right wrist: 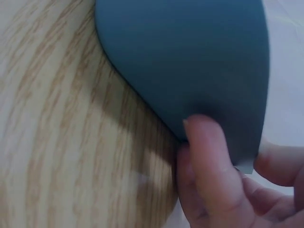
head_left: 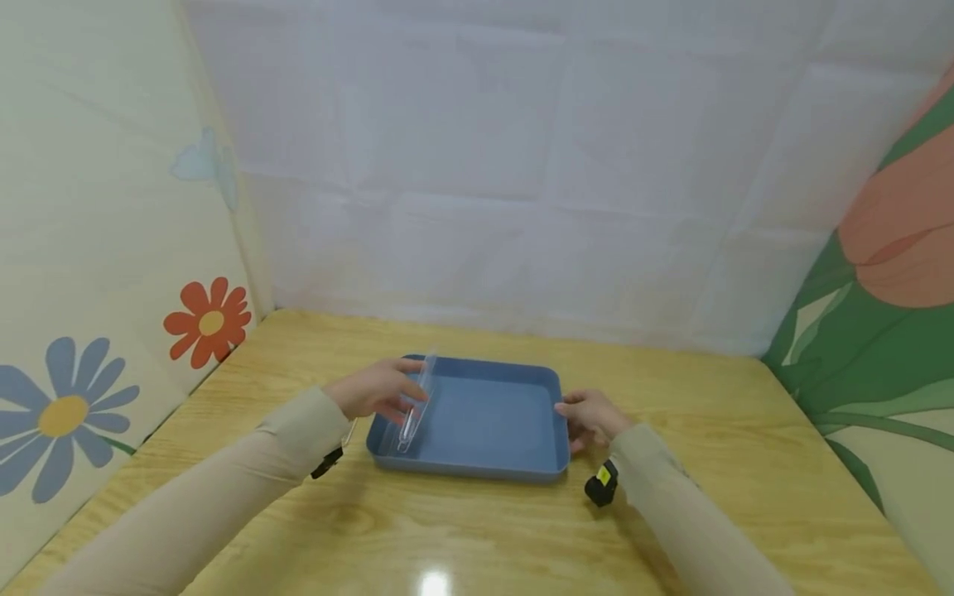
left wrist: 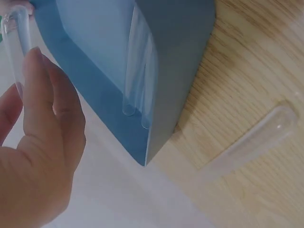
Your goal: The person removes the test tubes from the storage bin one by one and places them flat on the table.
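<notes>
A blue rectangular tray (head_left: 492, 418) lies on the table. Above its left end my left hand (head_left: 382, 389) pinches a clear test tube (left wrist: 19, 45) between thumb and fingers. Two more clear tubes (left wrist: 134, 71) lie side by side inside the tray along its left wall. Another clear tube (left wrist: 251, 138) rests on the wood outside that wall, mostly hidden by my wrist in the head view. On the opposite side my right hand (head_left: 592, 418) grips the tray's right wall, thumb at the rim and fingers (right wrist: 209, 156) against the outer face.
The wooden table (head_left: 477, 530) reaches back to a white cloth backdrop (head_left: 484, 165). Flower-printed panels (head_left: 97, 248) stand at the left and right sides. Both wrists wear small black devices (head_left: 602, 484).
</notes>
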`<state>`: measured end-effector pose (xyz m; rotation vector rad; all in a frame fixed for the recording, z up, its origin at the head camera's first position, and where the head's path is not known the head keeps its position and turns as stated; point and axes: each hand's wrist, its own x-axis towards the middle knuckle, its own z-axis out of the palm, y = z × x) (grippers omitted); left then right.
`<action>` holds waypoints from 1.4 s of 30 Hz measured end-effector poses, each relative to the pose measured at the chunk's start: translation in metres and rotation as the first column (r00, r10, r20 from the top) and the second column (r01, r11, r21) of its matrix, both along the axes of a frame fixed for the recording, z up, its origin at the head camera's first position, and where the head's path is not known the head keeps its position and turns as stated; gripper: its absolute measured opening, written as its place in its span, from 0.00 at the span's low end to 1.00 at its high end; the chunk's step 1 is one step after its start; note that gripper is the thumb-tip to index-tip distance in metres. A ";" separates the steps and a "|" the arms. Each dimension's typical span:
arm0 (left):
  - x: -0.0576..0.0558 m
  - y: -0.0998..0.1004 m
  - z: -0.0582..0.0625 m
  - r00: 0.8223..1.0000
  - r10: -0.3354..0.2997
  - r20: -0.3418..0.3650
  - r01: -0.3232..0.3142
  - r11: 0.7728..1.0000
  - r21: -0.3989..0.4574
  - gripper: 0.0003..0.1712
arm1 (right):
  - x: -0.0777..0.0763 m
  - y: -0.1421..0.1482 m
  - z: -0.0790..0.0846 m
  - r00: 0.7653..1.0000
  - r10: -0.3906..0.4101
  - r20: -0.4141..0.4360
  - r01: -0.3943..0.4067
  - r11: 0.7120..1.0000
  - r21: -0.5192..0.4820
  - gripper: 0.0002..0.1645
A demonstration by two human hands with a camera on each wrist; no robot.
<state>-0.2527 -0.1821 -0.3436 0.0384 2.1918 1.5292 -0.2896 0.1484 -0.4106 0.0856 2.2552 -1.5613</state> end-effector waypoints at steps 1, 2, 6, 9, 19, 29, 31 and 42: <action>0.000 -0.001 0.000 1.000 0.004 0.000 -0.004 1.000 0.004 0.43 | 0.000 0.000 0.000 1.000 0.002 0.000 -0.002 1.000 0.000 0.30; 0.001 -0.003 0.000 1.000 0.010 0.003 -0.010 1.000 0.009 0.43 | 0.000 -0.001 0.001 1.000 0.004 0.000 -0.004 1.000 0.000 0.30; 0.003 -0.009 -0.002 0.999 0.037 0.010 -0.037 0.999 0.025 0.43 | 0.002 -0.001 0.001 1.000 0.010 0.001 -0.010 1.000 -0.001 0.30; 0.006 -0.013 -0.001 0.999 0.050 0.006 -0.050 0.998 0.031 0.43 | 0.002 -0.002 0.001 1.000 0.010 0.004 -0.010 1.000 0.013 0.30; 0.010 -0.031 -0.002 0.997 0.074 -0.002 -0.074 0.997 0.012 0.42 | 0.002 -0.004 0.003 1.000 0.030 -0.002 -0.030 0.999 0.015 0.31; 0.015 -0.043 -0.007 0.995 0.101 0.009 -0.101 0.994 0.028 0.43 | 0.004 -0.004 0.002 0.999 0.040 0.004 -0.040 0.999 0.002 0.31; 0.016 -0.046 -0.008 0.994 0.109 0.002 -0.109 0.994 0.025 0.42 | 0.004 -0.003 0.002 0.999 0.038 0.005 -0.038 0.999 -0.001 0.31; 0.020 -0.063 -0.006 0.991 0.131 0.000 -0.131 0.991 0.019 0.43 | 0.005 0.000 0.005 0.999 0.046 0.002 -0.046 0.999 0.013 0.31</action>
